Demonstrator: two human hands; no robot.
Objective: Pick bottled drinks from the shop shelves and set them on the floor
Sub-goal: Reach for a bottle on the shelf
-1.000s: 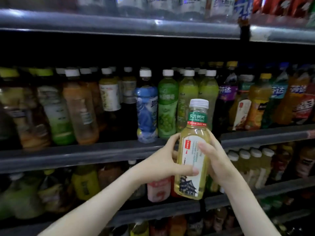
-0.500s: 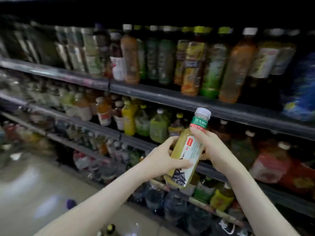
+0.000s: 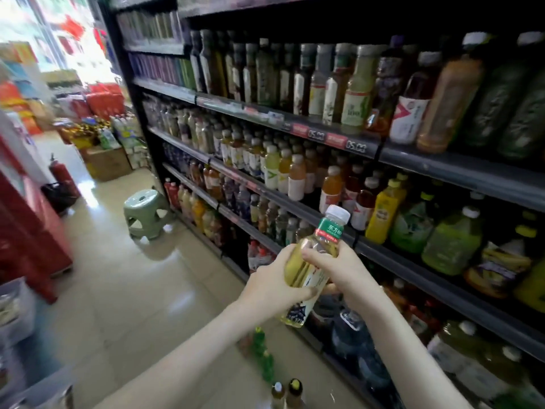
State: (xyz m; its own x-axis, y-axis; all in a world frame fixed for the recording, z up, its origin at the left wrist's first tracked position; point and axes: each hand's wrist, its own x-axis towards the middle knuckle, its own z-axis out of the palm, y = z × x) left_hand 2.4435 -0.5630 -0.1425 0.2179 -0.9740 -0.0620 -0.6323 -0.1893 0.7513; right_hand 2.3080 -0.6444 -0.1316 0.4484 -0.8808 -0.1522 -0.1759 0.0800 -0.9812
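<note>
Far L, 9 o'clock: 1 red cabinet (image 3: 29,231). At 10 o'clock: 1 fire extinguisher (image 3: 62,172). Next comes 1 green stool (image 3: 147,214), standing on the floor (image 3: 124,290) close to the shelf end.

At 6 o'clock, some drinks sit on the floor: 2 green bottles (image 3: 262,349) and 2 other bottles (image 3: 295,392), I think. It's blurry, so the count is not sure.

Middle: the left hand (image 3: 271,281) has its grip curled round the low half of the tea bottle (image 3: 295,264), thumb in front. That's 1 bottle, up in the air in front of the shelves (image 3: 442,169), white cap tipped to 1 o'clock. It's not on the floor yet. The right hand (image 3: 342,270) has its grip wrapped round the top half, just under the green neck label.

The bottle looks full, so prob a bit heavy for its size. It's plastic, so it may squish a little but won't break easy. The smooth label could slip. Best hold: round the middle, or the thin neck. Put it down flat on its bottom so it won't tip.

R side, 12 to 4 o'clock: shelves w/ way too many bottles to count.
</note>
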